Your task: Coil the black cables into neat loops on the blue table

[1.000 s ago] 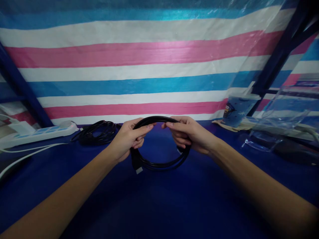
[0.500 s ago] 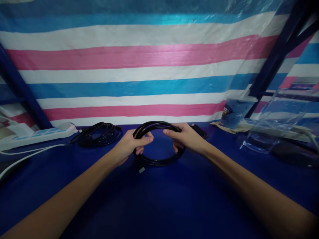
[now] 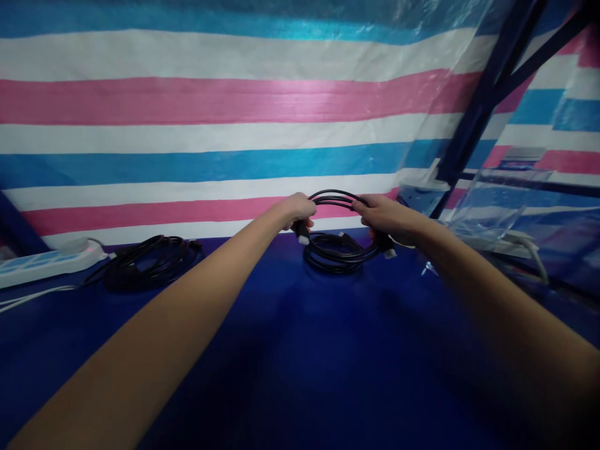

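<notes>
A coiled black cable (image 3: 330, 200) is held up between my two hands toward the back of the table. My left hand (image 3: 299, 210) is closed around its left side, with a dark plug (image 3: 303, 235) with a pale tip hanging just below. On the opposite side, my right hand (image 3: 385, 215) grips the loops, its thumb on top; another pale-tipped plug (image 3: 388, 249) pokes out under it. Directly beneath and behind lies a second black cable coil (image 3: 330, 270) on the blue table (image 3: 300, 362). The held coil's lower loops overlap it, so I cannot tell whether they touch.
Another black cable coil (image 3: 145, 265) rests at the left, beside a white power strip (image 3: 51, 262) with white cords. At the back right are a cup (image 3: 422, 192) and a clear plastic container (image 3: 492, 203). A striped plastic sheet (image 3: 210, 137) hangs behind, near a dark frame post (image 3: 482, 94).
Both hands have carried the coiled cable right and farther back, over the coil lying there. A plug now shows below the right hand. The view has turned to the right.
</notes>
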`<state>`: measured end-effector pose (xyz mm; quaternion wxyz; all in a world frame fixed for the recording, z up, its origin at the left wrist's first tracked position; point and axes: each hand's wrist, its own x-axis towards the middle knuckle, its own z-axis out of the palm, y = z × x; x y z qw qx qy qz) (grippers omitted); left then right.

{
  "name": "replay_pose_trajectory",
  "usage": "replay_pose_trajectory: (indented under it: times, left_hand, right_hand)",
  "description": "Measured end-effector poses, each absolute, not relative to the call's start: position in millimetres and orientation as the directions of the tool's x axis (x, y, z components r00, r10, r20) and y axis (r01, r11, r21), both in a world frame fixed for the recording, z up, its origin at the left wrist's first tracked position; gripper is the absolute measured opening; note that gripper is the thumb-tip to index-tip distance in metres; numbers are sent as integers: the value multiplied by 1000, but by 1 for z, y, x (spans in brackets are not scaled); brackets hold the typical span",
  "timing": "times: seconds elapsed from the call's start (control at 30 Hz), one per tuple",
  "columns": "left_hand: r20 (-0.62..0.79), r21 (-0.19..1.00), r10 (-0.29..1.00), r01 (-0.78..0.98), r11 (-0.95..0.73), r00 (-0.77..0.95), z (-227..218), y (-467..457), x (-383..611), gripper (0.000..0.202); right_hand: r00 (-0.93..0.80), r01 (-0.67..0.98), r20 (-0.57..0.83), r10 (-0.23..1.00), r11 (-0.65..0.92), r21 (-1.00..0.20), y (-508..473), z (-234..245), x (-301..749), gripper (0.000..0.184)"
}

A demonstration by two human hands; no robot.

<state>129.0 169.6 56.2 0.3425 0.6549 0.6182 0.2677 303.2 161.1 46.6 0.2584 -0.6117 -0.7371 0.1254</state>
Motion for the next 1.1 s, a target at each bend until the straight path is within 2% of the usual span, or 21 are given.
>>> replay_pose_trajectory:
  times: [0.1, 0.17, 0.27, 0.33, 0.4, 0.5, 0.63, 0.8, 0.93, 1.1]
  left_hand:
    - [-106, 583, 993, 813, 14, 60, 48, 204, 156, 19]
    - [-109, 464, 993, 886, 16, 39, 30, 219, 165, 18]
    - [-73, 363, 996, 931, -16, 45, -7, 230, 166, 33]
    - [-21, 351, 997, 934, -59, 71, -28, 230, 161, 49]
    - [31, 369, 994, 923, -109, 105, -41, 230, 155, 54]
    - [84, 394, 984, 902, -177, 156, -44, 231, 148, 42]
    - [159, 340, 974, 918, -206, 160, -39, 235, 146, 29]
    - [264, 251, 961, 957, -148, 80, -46, 231, 150, 36]
    - [249, 220, 964, 964, -152, 95, -48, 229, 147, 40]
    - [178, 272, 976, 947, -171, 125, -35, 233, 135, 47]
  right_hand:
    - [-69, 923, 131, 989, 113, -368, 188, 31, 318, 27]
    - [-31, 950, 105, 994, 62, -307, 203, 10, 319, 23]
    - [23, 971, 87, 996, -1, -240, 218, -25, 314, 28]
    - [31, 976, 84, 996, -12, -217, 224, -41, 312, 35]
    - [6, 977, 94, 996, 14, -211, 226, -47, 313, 39]
    - [-27, 976, 145, 989, 57, -211, 226, -46, 317, 40]
    - [-20, 979, 229, 973, 66, -195, 222, -42, 318, 39]
    - [2, 984, 253, 967, 43, -173, 220, -46, 311, 42]
    - [-6, 983, 206, 978, 44, -180, 220, -46, 311, 42]
    - [-45, 978, 197, 979, 83, -191, 220, -40, 319, 42]
